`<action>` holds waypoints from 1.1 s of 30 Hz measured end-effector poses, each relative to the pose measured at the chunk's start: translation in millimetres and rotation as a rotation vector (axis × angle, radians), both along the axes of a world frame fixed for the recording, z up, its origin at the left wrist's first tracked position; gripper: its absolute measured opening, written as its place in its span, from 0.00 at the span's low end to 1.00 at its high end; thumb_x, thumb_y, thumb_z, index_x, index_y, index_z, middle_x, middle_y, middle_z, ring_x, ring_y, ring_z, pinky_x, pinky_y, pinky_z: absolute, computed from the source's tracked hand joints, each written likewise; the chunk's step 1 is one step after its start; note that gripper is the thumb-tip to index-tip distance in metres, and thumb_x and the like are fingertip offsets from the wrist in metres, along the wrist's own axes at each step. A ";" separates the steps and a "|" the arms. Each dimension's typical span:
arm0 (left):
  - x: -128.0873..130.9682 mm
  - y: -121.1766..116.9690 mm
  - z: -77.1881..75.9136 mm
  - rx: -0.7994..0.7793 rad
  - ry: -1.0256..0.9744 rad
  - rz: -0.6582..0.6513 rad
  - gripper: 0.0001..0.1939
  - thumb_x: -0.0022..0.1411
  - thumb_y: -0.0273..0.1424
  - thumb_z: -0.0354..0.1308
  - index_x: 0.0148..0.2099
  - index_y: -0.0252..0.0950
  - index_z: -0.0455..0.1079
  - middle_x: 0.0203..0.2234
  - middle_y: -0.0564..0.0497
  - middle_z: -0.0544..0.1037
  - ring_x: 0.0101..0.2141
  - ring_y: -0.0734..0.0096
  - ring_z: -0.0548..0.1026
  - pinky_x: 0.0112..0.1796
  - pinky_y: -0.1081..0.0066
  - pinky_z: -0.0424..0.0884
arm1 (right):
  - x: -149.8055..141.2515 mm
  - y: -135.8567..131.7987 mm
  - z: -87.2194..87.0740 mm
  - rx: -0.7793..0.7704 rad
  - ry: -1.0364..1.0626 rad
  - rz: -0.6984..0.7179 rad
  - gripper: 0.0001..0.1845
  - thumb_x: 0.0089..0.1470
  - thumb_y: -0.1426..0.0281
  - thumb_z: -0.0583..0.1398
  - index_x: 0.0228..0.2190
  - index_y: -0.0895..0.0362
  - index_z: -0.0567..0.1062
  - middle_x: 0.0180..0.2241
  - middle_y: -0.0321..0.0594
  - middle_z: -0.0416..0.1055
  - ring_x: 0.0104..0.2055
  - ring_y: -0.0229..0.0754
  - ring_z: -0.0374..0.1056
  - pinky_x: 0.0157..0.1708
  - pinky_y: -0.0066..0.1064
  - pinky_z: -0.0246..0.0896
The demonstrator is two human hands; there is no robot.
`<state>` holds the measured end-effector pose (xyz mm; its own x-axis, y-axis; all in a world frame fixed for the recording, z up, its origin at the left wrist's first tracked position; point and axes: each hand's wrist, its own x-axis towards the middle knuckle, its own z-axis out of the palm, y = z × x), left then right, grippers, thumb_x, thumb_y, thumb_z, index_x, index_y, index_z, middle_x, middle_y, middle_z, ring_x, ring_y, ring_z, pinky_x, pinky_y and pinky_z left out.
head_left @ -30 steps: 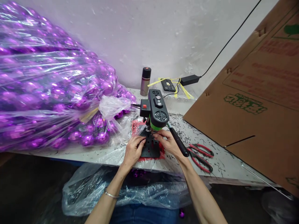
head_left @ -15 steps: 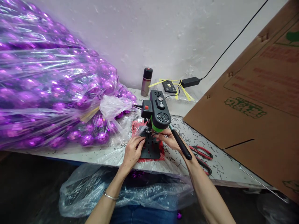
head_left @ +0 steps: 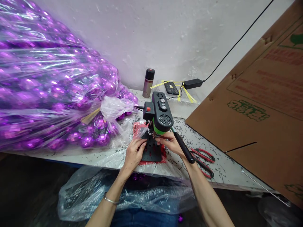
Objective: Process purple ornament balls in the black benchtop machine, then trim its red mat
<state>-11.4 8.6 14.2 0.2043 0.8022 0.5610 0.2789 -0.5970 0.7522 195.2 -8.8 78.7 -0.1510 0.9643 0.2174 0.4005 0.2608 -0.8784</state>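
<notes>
A small bench drill press (head_left: 162, 112) with a black and green head, a red switch and a long black handle stands in front of me. Its black base plate (head_left: 152, 153) rests on a red sheet. My left hand (head_left: 134, 153) lies at the plate's left edge, fingers bent and thumb close to them; what they hold, if anything, is hidden. Under the head, my right hand (head_left: 171, 143) reaches in from the right with thumb and fingers pinched together near the chuck. Whatever is in that pinch is too small to name.
At left, a large clear plastic bag (head_left: 54, 85) bulges with shiny purple balls. Behind the press stand a spray can (head_left: 148, 83) and a black phone (head_left: 171, 88). Red-and-black-handled scissors (head_left: 203, 159) lie right, beside a cardboard box (head_left: 251, 104). Black shavings litter the table (head_left: 219, 171).
My right hand has shifted slightly left and inward under the drill head. My left hand stays at the plate's edge.
</notes>
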 end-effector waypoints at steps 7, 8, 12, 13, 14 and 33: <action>-0.3 -0.4 0.6 -0.002 0.010 0.002 0.11 0.70 0.33 0.56 0.44 0.39 0.80 0.38 0.46 0.84 0.41 0.62 0.81 0.44 0.62 0.77 | -9.6 -3.9 7.1 0.119 -0.095 -0.055 0.13 0.60 0.60 0.61 0.36 0.54 0.82 0.37 0.43 0.81 0.41 0.46 0.76 0.44 0.36 0.71; -0.5 -0.3 0.6 0.005 0.013 0.002 0.11 0.70 0.33 0.56 0.44 0.39 0.80 0.38 0.46 0.84 0.41 0.62 0.81 0.44 0.63 0.77 | -9.8 -4.1 7.2 0.128 -0.114 -0.054 0.12 0.60 0.61 0.61 0.37 0.54 0.82 0.37 0.43 0.81 0.42 0.46 0.76 0.43 0.36 0.71; -1.5 0.1 -0.1 0.034 0.034 0.009 0.11 0.71 0.33 0.55 0.44 0.38 0.79 0.38 0.47 0.84 0.41 0.62 0.81 0.44 0.63 0.77 | -7.5 -3.8 1.1 0.153 -0.190 -0.061 0.10 0.60 0.63 0.61 0.37 0.53 0.82 0.38 0.42 0.81 0.43 0.48 0.76 0.42 0.35 0.71; -1.7 0.2 -0.5 0.040 0.040 0.011 0.11 0.71 0.33 0.55 0.44 0.38 0.79 0.38 0.47 0.84 0.41 0.62 0.81 0.44 0.63 0.77 | -6.2 -3.8 -1.6 0.156 -0.208 -0.068 0.10 0.60 0.64 0.61 0.36 0.52 0.82 0.38 0.42 0.81 0.42 0.47 0.77 0.41 0.35 0.70; -1.9 0.3 -0.9 0.045 0.045 0.014 0.11 0.71 0.33 0.55 0.44 0.38 0.79 0.38 0.47 0.84 0.41 0.62 0.81 0.44 0.62 0.77 | -4.7 -4.0 -4.5 0.157 -0.227 -0.079 0.09 0.59 0.65 0.61 0.35 0.52 0.82 0.37 0.42 0.82 0.40 0.47 0.77 0.41 0.35 0.70; -1.4 -0.1 -1.0 0.061 0.056 0.013 0.11 0.71 0.33 0.54 0.44 0.37 0.79 0.37 0.46 0.83 0.41 0.63 0.81 0.43 0.64 0.78 | -28.4 -15.9 2.8 0.104 -0.161 -0.228 0.10 0.58 0.63 0.61 0.35 0.53 0.82 0.35 0.41 0.81 0.36 0.44 0.75 0.37 0.34 0.69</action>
